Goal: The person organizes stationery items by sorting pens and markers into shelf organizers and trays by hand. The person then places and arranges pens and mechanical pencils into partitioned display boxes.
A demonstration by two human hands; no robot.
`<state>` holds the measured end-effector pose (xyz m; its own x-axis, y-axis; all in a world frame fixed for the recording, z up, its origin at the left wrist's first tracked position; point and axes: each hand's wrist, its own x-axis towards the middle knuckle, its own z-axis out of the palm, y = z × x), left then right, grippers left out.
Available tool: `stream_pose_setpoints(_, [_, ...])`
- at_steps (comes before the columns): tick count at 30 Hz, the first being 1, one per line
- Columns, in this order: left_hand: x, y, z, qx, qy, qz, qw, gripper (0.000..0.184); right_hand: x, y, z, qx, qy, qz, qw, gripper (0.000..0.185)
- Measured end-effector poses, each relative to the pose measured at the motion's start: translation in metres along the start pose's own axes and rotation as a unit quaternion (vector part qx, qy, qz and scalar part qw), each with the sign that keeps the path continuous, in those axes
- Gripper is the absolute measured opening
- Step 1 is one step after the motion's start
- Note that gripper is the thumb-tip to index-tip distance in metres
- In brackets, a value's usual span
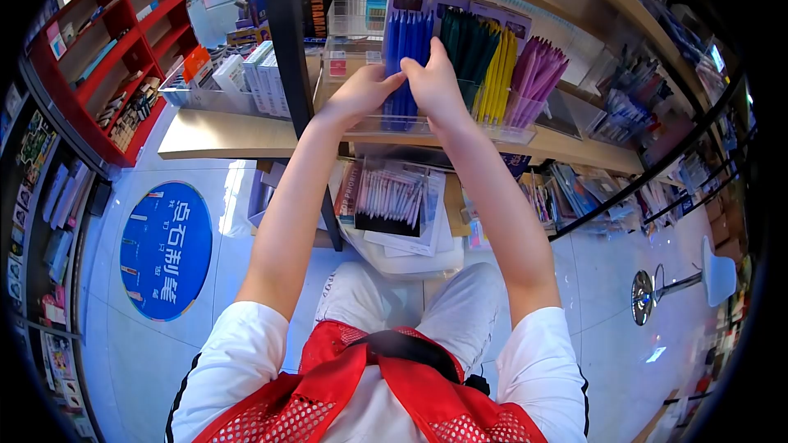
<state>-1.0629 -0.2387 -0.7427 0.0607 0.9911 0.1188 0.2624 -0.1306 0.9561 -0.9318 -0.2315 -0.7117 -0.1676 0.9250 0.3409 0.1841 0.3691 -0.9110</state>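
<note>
The blue pens stood upright in a clear plastic tray on a wooden shelf. The left hand was at their left side and the right hand at their right, thumbs close together in front; with several fingers hidden, I could not tell how far either hand was closed or whether it gripped any pens. To the right stood green pens, yellow pens and purple pens.
</note>
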Motion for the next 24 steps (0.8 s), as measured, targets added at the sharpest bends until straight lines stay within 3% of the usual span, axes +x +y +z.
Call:
stream_pose_setpoints(4, [-0.008, 0.011, 0.0, 0.018, 0.019, -0.008, 1.0, 0.039, -0.028, 0.004, 0.001, -0.171, 0.003, -0.139, 0.975, 0.063])
stream_pose_setpoints(7, [-0.015, 0.021, -0.001, 0.01, 0.009, -0.029, 0.999, 0.04, -0.042, 0.012, 0.005, -0.262, -0.028, -0.142, 0.954, 0.066])
stream_pose_setpoints(11, [-0.005, 0.007, -0.001, -0.057, -0.009, -0.022, 0.998, 0.035, -0.049, 0.016, 0.012, -0.3, -0.013, -0.122, 0.946, 0.071])
stream_pose_setpoints(13, [-0.006, 0.009, 0.0, -0.03, -0.035, -0.004, 0.999, 0.035, -0.047, 0.017, 0.014, -0.308, 0.001, -0.13, 0.942, 0.072])
stream_pose_setpoints(17, [-0.005, 0.013, 0.002, -0.047, -0.083, 0.014, 0.995, 0.04, -0.045, 0.011, 0.016, -0.205, 0.005, -0.134, 0.97, 0.069])
stream_pose_setpoints(19, [-0.007, 0.013, 0.002, -0.036, -0.072, 0.027, 0.996, 0.04, -0.05, 0.0, 0.011, -0.122, -0.029, -0.089, 0.988, 0.069])
stream_pose_setpoints(24, [-0.014, 0.021, 0.003, -0.003, -0.024, 0.024, 0.999, 0.036, -0.033, 0.023, 0.018, -0.046, 0.021, -0.109, 0.993, 0.064])
